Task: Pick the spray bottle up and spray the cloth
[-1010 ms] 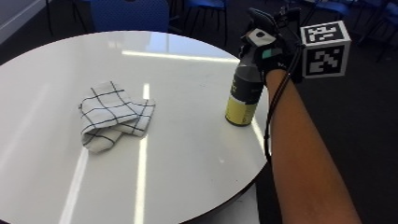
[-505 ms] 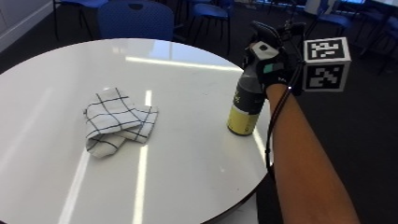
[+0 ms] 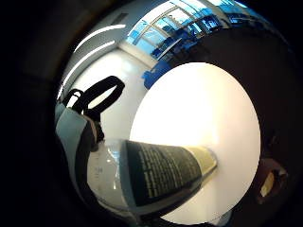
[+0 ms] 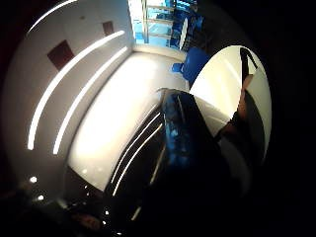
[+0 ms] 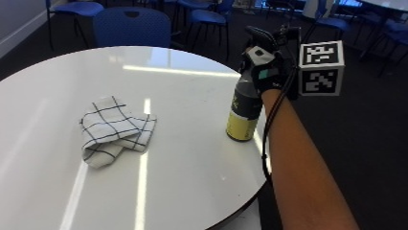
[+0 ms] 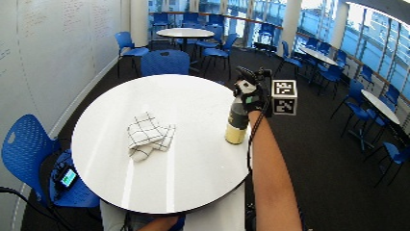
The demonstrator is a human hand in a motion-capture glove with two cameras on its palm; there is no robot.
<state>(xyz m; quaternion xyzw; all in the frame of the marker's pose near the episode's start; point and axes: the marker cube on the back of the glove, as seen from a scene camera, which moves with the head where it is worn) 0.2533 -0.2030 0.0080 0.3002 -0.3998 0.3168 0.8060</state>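
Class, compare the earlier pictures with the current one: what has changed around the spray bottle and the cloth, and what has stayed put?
Little has changed. The gloved right hand stays at the top of the spray bottle, which still stands upright on the white table, not lifted. The checked cloth lies crumpled in the same spot. The shift in framing looks like the camera's own.

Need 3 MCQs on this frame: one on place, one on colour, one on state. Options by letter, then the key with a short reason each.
1. Where does the folded white cloth with dark checks lie on the round white table?
A. Under the bottle
B. Apart from the bottle, on the side away from the arm
C. On a chair

2. What colour is the lower band of the dark spray bottle?
A. Yellow
B. Red
C. Blue

3. The bottle is:
A. Tipped over
B. Lifted clear
C. Upright on the table

Key: 1 B, bare tabletop shows between them. 2 A, band at its base. 3 C, its base meets the tabletop while the black-gloved right hand grips its top.
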